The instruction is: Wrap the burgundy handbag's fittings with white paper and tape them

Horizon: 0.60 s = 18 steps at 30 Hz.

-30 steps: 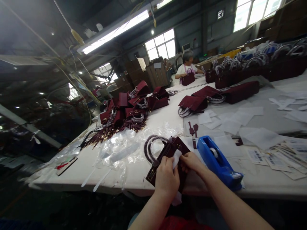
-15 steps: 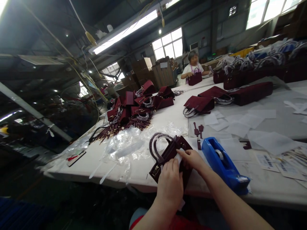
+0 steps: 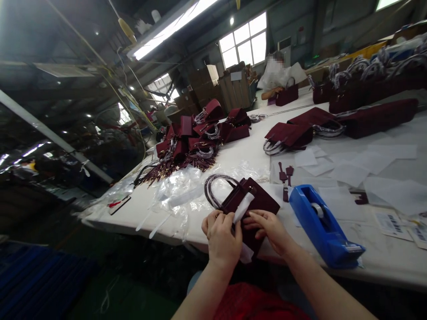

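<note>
A small burgundy handbag (image 3: 265, 201) rests tilted at the table's near edge, its wrapped handles (image 3: 213, 186) pointing left. A strip of white tissue paper (image 3: 245, 206) lies across its front, and another pale piece hangs below my hands. With fingers curled over the bag's side by the strip's lower end, my left hand (image 3: 223, 238) grips the bag. My right hand (image 3: 271, 230) is on the bag's front, fingers loosely bent and apart, with nothing visible in them. A blue tape dispenser (image 3: 325, 229) stands just right of it.
Burgundy bags (image 3: 187, 138) and straps are heaped at the left, behind clear plastic wrap (image 3: 180, 186). More bags (image 3: 290, 135) lie at the back right, near paper sheets (image 3: 353, 171) and burgundy tags (image 3: 285, 178). A phone (image 3: 120, 205) lies at the left edge. A person (image 3: 278, 73) handles another bag across the table.
My right hand has come off the tissue strip and shifted down the bag's front. My left hand has slid to the bag's side, exposing more strip. The person opposite now has white sheeting raised.
</note>
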Available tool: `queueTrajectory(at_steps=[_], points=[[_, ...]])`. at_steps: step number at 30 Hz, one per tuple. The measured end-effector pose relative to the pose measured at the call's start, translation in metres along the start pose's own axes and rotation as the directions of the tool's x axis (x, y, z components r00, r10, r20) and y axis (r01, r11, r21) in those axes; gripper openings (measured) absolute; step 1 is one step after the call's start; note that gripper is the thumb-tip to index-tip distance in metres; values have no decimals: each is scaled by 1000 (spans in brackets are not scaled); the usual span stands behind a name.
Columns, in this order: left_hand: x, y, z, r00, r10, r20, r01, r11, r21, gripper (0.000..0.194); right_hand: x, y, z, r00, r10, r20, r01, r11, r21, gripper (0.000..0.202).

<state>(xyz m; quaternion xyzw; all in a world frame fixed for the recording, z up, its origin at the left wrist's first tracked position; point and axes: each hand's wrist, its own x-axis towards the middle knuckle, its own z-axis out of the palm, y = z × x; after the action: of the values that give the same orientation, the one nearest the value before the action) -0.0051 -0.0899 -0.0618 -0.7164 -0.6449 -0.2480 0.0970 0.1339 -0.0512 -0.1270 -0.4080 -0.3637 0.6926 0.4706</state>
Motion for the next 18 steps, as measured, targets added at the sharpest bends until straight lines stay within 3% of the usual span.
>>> queueTrajectory(at_steps=[5, 10, 14, 18], points=[[-7, 5, 5, 1000, -8, -21, 7, 999, -52, 11, 2, 6, 9, 996, 21, 83, -25, 998, 55, 43], [-1, 2, 7, 999, -14, 31, 17, 994, -108, 8, 6, 13, 8, 994, 41, 105, -50, 995, 90, 47], [6, -3, 8, 999, 6, 54, 0, 994, -107, 14, 5, 11, 9, 992, 42, 118, -59, 988, 146, 46], [7, -8, 14, 999, 31, 12, -31, 998, -63, 25, 3, 7, 11, 989, 46, 139, -74, 977, 200, 44]])
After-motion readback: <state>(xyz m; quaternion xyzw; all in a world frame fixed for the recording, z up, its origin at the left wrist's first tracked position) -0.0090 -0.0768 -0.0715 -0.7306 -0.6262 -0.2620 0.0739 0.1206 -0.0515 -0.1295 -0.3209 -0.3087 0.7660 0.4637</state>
